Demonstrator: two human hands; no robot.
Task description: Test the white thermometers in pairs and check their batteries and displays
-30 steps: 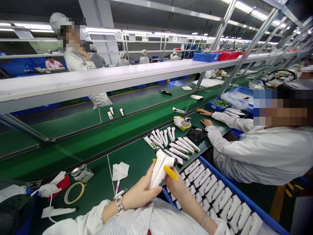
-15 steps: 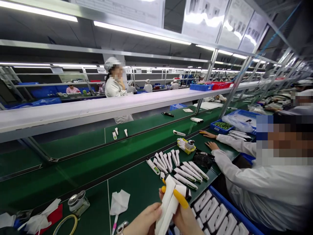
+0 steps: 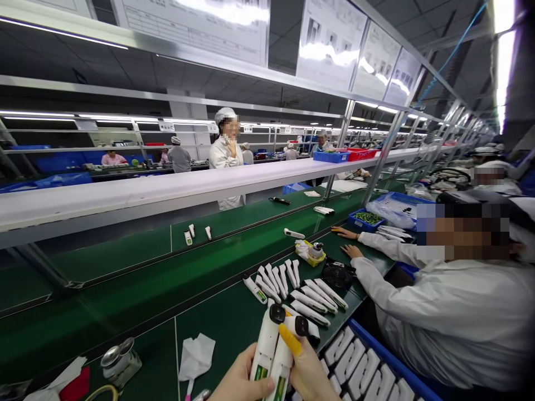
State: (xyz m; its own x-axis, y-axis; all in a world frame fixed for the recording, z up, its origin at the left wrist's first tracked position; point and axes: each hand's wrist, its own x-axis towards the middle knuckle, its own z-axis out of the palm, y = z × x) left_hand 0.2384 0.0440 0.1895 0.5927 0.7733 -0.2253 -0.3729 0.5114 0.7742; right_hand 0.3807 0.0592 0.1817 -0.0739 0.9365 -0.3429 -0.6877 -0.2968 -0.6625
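Two white infrared thermometers are held side by side in front of me, black round tips up and green innards showing through openings low on the bodies. My left hand (image 3: pixel 239 376) closes around the left thermometer (image 3: pixel 264 337), its thumb across the lower part. My right hand (image 3: pixel 311 372), with a yellow finger cot, grips the right thermometer (image 3: pixel 283 356). Just beyond, several similar white thermometers (image 3: pixel 318 298) lie in rows on the green bench (image 3: pixel 217 306). To the right of my hands, a blue crate (image 3: pixel 393 357) holds several white housings.
A co-worker's hands (image 3: pixel 350 250) rest on the bench at right, near a yellow tray (image 3: pixel 310 253) and a black coil (image 3: pixel 336 274). At left stand a metal-topped glass bottle (image 3: pixel 121 362) and a white cloth-like piece (image 3: pixel 197 356). A white shelf (image 3: pixel 167 186) crosses above the bench.
The two thermometers have turned in my hands, so their green-showing openings and black tips now face me. My view has shifted slightly; the standing person appears further right.
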